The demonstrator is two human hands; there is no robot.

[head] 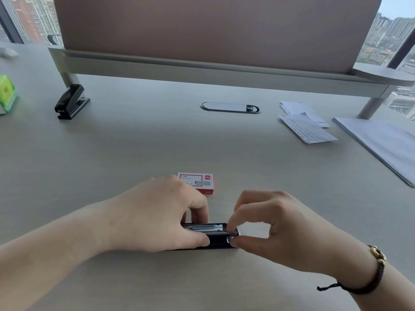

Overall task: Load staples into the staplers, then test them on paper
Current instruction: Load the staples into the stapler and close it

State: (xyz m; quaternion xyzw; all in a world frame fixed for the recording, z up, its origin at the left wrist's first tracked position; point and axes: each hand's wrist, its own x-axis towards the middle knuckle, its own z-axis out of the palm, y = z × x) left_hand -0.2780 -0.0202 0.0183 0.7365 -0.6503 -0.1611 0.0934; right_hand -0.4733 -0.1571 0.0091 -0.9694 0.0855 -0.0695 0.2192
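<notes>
A black stapler (216, 240) lies on the desk near me with its metal staple channel (205, 227) showing on top. My left hand (157, 214) grips its left part, thumb in front and fingers behind. My right hand (267, 223) pinches the stapler's right end between forefinger and thumb; whether a staple strip is between them I cannot tell. A red and white staple box (203, 182) sits just behind my left hand. A second black stapler (71, 102) stands at the far left. Small printed paper slips (306, 127) lie at the right.
A stack of white sheets (381, 142) lies at the far right edge. A green object (6, 95) sits at the left edge. An oval cable grommet (230, 107) is set in the desk's middle, before a divider panel (213, 30) on metal legs.
</notes>
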